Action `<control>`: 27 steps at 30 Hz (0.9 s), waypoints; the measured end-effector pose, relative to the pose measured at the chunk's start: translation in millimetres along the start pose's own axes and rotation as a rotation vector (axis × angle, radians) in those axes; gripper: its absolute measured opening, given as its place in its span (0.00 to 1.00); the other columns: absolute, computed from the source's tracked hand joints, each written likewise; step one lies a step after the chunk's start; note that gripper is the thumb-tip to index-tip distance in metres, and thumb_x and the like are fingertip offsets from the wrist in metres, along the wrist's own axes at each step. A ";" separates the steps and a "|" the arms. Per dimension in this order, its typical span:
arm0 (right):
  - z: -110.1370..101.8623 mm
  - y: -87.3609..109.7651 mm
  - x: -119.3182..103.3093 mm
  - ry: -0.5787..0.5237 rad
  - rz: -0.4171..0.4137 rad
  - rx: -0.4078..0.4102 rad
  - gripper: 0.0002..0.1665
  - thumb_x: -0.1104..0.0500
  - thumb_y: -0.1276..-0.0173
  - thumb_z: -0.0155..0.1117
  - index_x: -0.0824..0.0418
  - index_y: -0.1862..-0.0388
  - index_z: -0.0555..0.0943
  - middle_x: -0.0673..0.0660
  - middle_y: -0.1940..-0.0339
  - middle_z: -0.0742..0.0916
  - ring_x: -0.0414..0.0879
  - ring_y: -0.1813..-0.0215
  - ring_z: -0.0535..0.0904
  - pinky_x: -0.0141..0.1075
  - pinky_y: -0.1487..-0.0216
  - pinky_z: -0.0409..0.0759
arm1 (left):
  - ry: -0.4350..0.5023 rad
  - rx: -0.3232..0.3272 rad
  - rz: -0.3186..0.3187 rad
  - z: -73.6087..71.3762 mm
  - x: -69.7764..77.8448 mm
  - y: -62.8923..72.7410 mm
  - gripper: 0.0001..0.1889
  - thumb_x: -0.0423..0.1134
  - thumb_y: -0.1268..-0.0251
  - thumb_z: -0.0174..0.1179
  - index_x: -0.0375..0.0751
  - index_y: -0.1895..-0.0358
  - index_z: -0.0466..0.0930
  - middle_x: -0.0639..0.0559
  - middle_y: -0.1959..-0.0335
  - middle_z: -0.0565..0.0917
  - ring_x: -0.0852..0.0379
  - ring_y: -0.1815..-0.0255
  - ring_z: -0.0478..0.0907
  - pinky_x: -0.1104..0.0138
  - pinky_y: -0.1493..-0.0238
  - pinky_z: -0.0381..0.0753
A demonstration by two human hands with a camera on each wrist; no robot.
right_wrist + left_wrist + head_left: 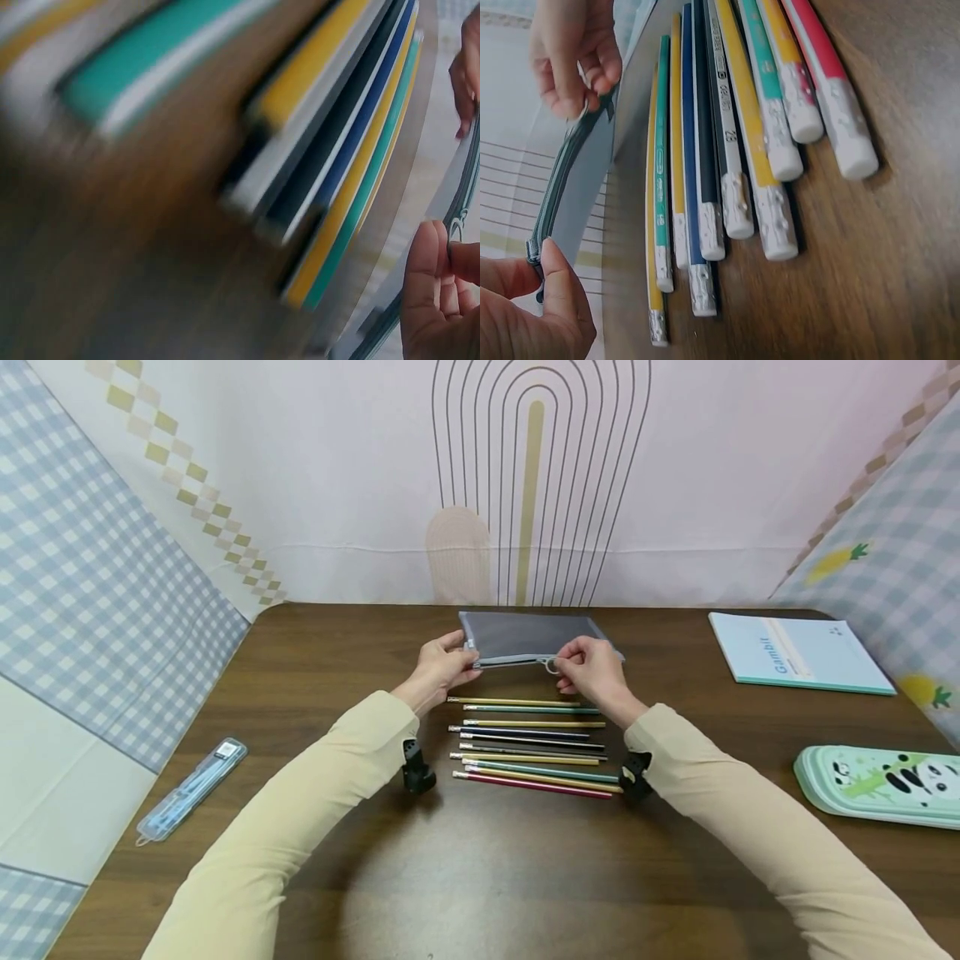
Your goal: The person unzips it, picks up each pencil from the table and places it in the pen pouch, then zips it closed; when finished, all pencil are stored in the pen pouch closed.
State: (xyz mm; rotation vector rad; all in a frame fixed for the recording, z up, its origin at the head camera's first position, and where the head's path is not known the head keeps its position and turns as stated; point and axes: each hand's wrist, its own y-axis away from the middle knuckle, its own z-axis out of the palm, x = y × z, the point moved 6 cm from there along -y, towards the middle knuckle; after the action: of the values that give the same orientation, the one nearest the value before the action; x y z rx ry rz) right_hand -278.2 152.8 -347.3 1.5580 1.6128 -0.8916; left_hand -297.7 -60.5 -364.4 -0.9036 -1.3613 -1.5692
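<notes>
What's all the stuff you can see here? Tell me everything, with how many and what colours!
Pouch: 1, see-through grey, far middle of the table
Ring: 1, pale, on the pouch's zip
Pencils: 10 (4 yellow, 2 green, 1 blue, 1 black, 1 grey-black, 1 red), between pouch and person
Book: 1, light blue, far right
Panda case: 1, mint green, right edge
Clear case: 1, clear and blue, left side
Table: 1, brown, under everything
Cloth: pieces unclear, white and checked, around the table
Cameras: 2, black, on the wrists
Sleeves: 2, cream, on both arms
Left hand: 1, bare, gripping the pouch's left end
Right hand: 1, bare, pinching the ring
</notes>
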 end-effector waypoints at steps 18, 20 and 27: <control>-65.2 -1.4 38.1 0.175 0.040 0.107 0.07 0.67 0.34 0.58 0.73 0.63 0.77 0.65 0.72 0.85 0.35 0.82 0.78 0.32 0.75 0.84 | -0.012 0.032 -0.007 -26.0 -1.4 -5.7 0.31 0.22 0.36 0.51 0.41 0.30 0.61 0.38 0.38 0.71 0.63 0.72 0.74 0.80 0.75 0.79; -69.6 -0.9 40.2 0.195 0.041 0.113 0.06 0.67 0.34 0.58 0.72 0.63 0.77 0.64 0.72 0.84 0.35 0.82 0.78 0.32 0.75 0.84 | -0.016 0.030 -0.008 -27.3 -0.8 -5.7 0.30 0.22 0.36 0.51 0.41 0.30 0.61 0.38 0.37 0.70 0.63 0.72 0.74 0.80 0.75 0.79; -76.3 -1.0 48.3 0.217 0.069 0.102 0.06 0.67 0.34 0.58 0.72 0.63 0.77 0.62 0.73 0.84 0.36 0.82 0.78 0.31 0.75 0.84 | -0.004 0.024 -0.009 -27.8 1.1 -5.0 0.30 0.22 0.36 0.50 0.40 0.30 0.60 0.38 0.36 0.69 0.63 0.72 0.74 0.80 0.75 0.79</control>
State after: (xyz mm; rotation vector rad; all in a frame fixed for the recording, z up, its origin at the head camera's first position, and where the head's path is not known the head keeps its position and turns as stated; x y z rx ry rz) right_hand -282.3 243.0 -350.2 1.8235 1.6729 -0.8005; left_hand -302.5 -87.9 -369.3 -0.8872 -1.3858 -1.5554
